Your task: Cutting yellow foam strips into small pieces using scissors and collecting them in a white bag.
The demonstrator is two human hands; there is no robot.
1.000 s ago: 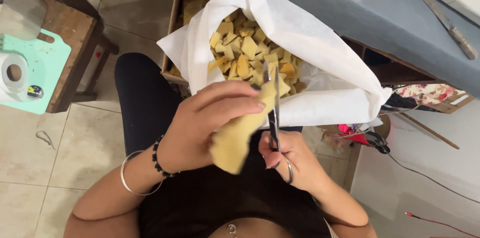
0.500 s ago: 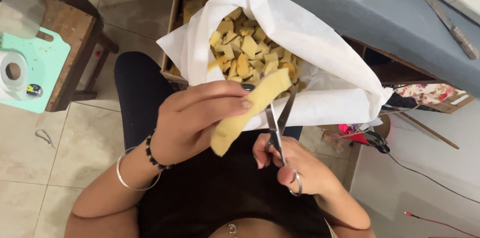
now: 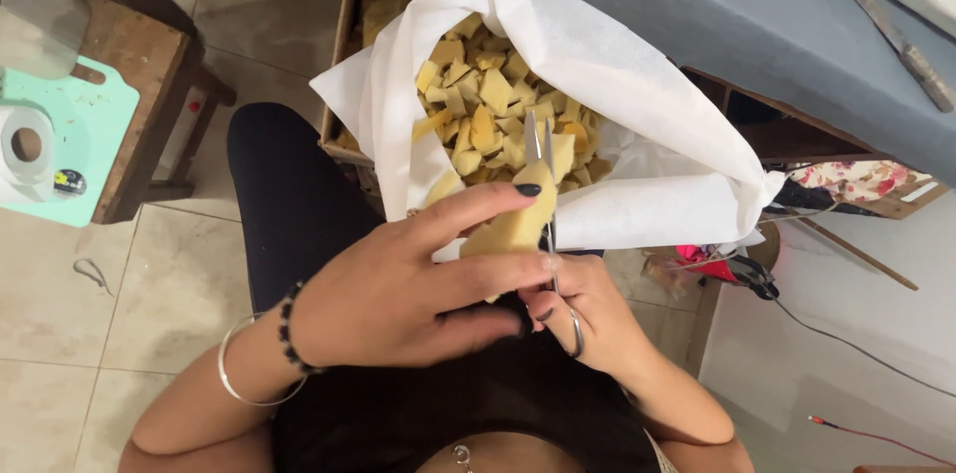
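- The left hand pinches a yellow foam strip between thumb and fingers, the strip pointing toward 1 o'clock.
- The right hand is closed through the handles of the scissors; the blades look nearly shut against the strip's right edge, though the hand hides part of them.
- Just beyond, at 12 o'clock, a white-lined cardboard box holds cut yellow foam pieces, close to the blade tips.
- At 9 o'clock, well apart, open tiled floor lies below a wooden stool.
- A grey table edge runs across at 2 o'clock.
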